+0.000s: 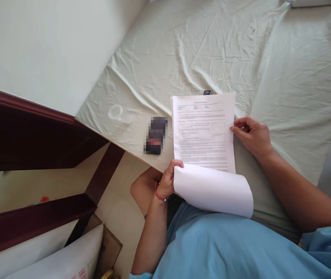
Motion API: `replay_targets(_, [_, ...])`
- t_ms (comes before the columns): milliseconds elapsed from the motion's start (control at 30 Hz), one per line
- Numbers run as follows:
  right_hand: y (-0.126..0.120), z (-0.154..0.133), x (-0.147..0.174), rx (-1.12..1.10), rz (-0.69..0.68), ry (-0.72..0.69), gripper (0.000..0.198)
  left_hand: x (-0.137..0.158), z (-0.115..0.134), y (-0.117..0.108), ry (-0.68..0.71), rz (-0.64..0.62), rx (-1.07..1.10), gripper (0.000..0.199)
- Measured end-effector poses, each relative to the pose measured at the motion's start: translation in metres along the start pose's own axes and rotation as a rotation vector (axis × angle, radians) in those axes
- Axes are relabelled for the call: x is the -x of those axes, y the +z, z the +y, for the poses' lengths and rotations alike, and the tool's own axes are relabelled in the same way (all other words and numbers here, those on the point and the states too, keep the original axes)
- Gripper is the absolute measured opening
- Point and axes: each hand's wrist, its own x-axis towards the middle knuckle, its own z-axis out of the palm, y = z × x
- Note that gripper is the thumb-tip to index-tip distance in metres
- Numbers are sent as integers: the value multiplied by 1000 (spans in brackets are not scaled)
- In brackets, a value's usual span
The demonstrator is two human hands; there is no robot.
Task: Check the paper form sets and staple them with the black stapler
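Note:
A stack of printed sheets (pixel 203 131) lies on the cloth-covered surface in front of me, its top page full of small text and a table. Folded over toward my body, the turned-back pages (pixel 214 190) show their blank white side. My left hand (pixel 169 178) grips the lower left of the stack and these pages, thumb on top. At the right edge of the printed page, my right hand (pixel 252 133) pinches the paper between thumb and fingers. A small black object (pixel 207 92) pokes out behind the stack's top edge; its kind is unclear.
Left of the papers lies a dark, pixelated phone-like object (pixel 155 135). A clear round plastic piece (pixel 115 112) sits farther left. The pale, wrinkled cloth (pixel 226 46) covers the surface, whose edge runs diagonally at lower left. Dark wooden furniture (pixel 37 135) and a white sack (pixel 66 255) stand beyond it.

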Motion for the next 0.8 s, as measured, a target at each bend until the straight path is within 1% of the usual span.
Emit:
replay_targets(167, [1, 0, -1, 42, -11, -26, 18, -1, -1, 0, 11, -9, -9, 25])
replay_targets(333, [2, 3, -1, -1, -7, -34, 16, -1, 1, 0, 16, -11, -17, 25])
replay_targets(533, [1, 2, -2, 18, -15, -63, 13, -1, 2, 0, 25, -20, -19, 22])
replay_targets(800, [2, 6, -3, -4, -9, -79, 14, -1, 0, 1, 47, 3, -17, 23])
